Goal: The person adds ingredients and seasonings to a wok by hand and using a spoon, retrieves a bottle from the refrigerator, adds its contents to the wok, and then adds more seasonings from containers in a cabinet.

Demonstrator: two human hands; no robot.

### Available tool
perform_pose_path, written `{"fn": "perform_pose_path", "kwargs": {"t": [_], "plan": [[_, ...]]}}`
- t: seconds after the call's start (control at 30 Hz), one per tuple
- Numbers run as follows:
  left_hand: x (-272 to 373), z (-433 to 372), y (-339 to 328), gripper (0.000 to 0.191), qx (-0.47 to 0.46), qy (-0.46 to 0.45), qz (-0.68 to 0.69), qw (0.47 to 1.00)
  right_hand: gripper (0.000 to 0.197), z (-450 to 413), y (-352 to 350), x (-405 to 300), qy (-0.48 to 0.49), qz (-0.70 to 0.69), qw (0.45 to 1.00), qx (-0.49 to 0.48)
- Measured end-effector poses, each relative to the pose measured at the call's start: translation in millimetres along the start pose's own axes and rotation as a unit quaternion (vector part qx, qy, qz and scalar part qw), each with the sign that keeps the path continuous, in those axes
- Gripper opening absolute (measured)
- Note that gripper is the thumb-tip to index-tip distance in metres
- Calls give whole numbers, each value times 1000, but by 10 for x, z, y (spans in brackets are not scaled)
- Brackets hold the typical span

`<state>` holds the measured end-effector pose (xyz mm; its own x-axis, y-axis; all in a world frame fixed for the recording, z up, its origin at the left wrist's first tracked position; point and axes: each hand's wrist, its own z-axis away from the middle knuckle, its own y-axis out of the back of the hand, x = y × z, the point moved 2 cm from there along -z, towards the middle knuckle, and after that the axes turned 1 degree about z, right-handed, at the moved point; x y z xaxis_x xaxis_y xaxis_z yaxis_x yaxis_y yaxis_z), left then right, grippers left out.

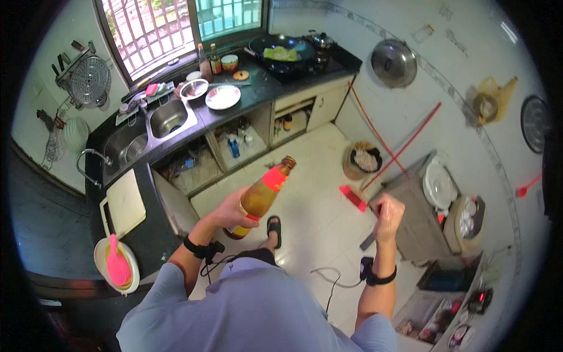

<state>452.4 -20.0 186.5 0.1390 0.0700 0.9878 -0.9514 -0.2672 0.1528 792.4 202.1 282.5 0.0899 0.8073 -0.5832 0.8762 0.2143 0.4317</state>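
Observation:
My left hand [233, 209] is wrapped around the lower body of a brown glass bottle [261, 196] with a red neck label. The bottle tilts with its mouth up and to the right, partly filled with amber-looking content. On the right, apart from the bottle, my right hand [389, 215] is raised with its fingers curled into a fist. Whether something small is inside the fist is hidden. A dark grey strip [367, 242] shows beside that wrist, and I cannot tell whether the hand holds it.
A wok [281, 50] with green food sits on the dark counter [264, 90] beyond a floral plate [223, 97] and a double sink [169, 119]. A cutting board [126, 204] lies at left. On the floor are a red broom [353, 198], a bin [354, 165] and cables [330, 275].

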Motion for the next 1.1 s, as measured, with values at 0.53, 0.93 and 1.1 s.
{"fn": "perform_pose_path", "kwargs": {"t": [0.53,0.93,1.1], "plan": [[355,-4011,2075,72,226,106,-381,890,37,-2050,-1011,2631,-183,-20,978,-99],[601,-6330,2457,73,247,148,-494,820,34,-4063,-1935,4856,-155,-52,964,-210],[547,-7038,2558,67,228,164,-548,788,34,-4705,-2338,5574,-81,-96,956,-267]]}}
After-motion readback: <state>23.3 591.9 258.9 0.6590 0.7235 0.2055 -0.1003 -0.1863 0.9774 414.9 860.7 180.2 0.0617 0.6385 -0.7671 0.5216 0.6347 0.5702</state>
